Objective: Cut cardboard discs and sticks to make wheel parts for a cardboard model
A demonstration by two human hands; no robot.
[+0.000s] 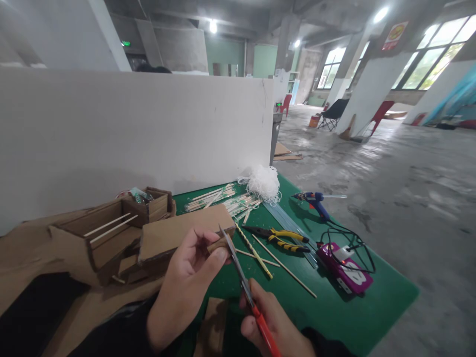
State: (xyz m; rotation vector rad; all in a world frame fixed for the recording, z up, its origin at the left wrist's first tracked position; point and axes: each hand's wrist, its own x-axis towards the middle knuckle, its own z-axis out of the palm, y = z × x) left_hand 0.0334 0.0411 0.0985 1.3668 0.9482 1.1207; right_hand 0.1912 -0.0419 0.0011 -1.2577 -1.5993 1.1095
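My left hand (189,282) pinches a small piece of cardboard (218,244) between thumb and fingers. In my right hand (269,317) is a pair of scissors (242,280) with red handles, its blades pointing up and lying against the right edge of that piece. I cannot tell how far the blades are apart. Behind my left hand lies a larger cardboard box (186,229). Below the hands, a flat strip of cardboard (211,325) is partly in view near the front.
On the green table (390,297) lie pliers (278,237) with yellow-black handles, wooden sticks (286,267), clear glue sticks (286,220), white string (262,183), a blue glue gun (316,201) and a purple power strip (344,267). A cardboard structure (107,233) stands left; a white partition (148,124) rises behind.
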